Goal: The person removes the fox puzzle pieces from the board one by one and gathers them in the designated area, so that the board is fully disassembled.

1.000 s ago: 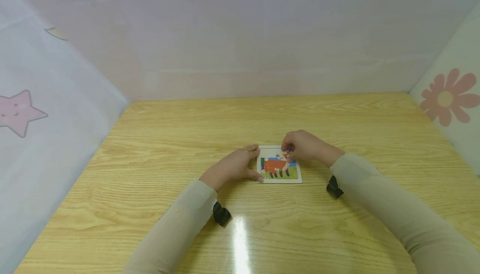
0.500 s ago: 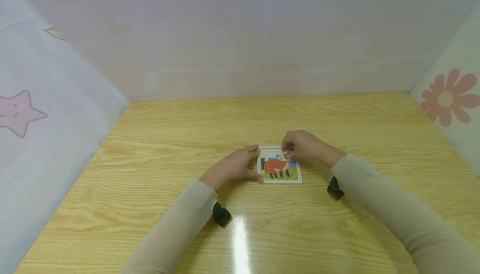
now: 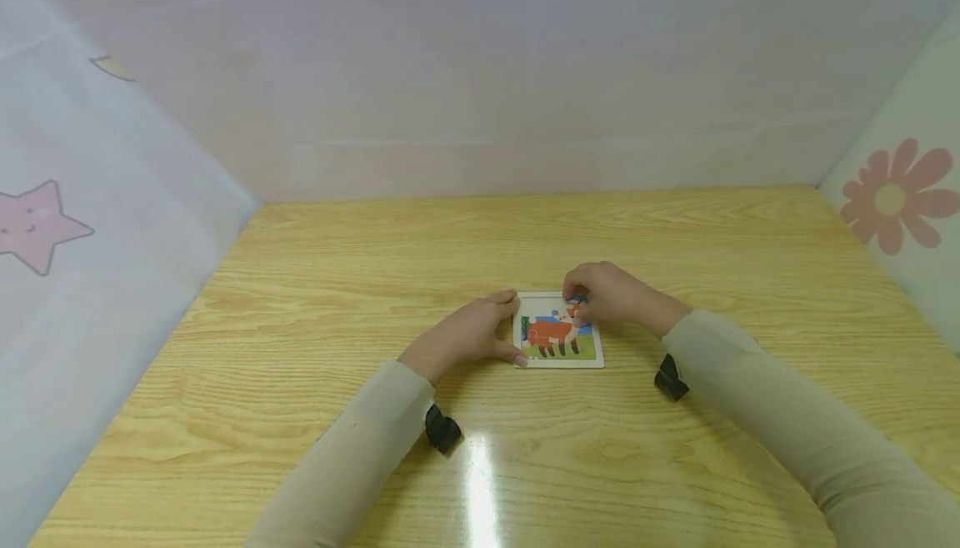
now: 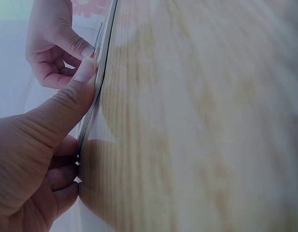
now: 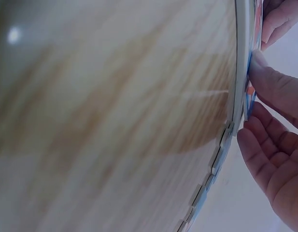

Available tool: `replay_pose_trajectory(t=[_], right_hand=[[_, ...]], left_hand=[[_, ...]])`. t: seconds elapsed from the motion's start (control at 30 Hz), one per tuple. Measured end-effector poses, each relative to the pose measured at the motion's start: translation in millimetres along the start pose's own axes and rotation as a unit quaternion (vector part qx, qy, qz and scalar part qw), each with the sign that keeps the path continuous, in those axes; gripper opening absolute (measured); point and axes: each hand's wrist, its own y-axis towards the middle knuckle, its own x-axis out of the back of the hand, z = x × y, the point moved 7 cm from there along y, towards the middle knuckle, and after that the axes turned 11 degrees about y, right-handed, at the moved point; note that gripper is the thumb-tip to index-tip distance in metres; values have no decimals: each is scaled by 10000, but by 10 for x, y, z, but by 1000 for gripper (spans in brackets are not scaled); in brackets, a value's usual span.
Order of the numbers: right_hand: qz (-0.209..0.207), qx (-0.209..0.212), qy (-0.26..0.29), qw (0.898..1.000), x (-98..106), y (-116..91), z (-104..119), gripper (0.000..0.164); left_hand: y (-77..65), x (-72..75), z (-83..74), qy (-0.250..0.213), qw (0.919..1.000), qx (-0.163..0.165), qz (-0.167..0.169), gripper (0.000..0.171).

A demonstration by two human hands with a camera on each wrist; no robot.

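Observation:
A small square jigsaw board with a pale rim lies flat on the table, its picture showing an orange fox on green ground. The upper left of the picture area is plain and pale. My left hand grips the board's left side, thumb at the near corner and fingertips at the far one. At the upper right, my right hand pinches a blue and orange puzzle piece between thumb and fingers, over the fox's head. The fingers partly hide this piece in the head view.
Several thin pieces show edge-on in a row beyond the board in the right wrist view. The wood-grain table ends at a pale backdrop. A black device sits under each wrist.

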Motion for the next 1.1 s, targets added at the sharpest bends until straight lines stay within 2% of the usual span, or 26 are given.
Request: replay_pose_trajectory(t=[0.2, 0.47, 0.9, 1.1], right_hand=[[-54, 22, -55, 10000, 13, 3, 15, 25], [-18, -185, 40, 9998, -2, 25, -3, 35], [135, -355, 215, 9990, -22, 8, -21, 30], [222, -467, 492, 9975, -30, -3, -48, 28]], left_hand=[[2, 6, 0, 39, 10000, -45, -48, 97], [1, 11, -2, 39, 10000, -43, -67, 98], [2, 13, 1, 63, 9999, -95, -71, 97], [-7, 23, -13, 79, 9999, -112, -89, 96]])
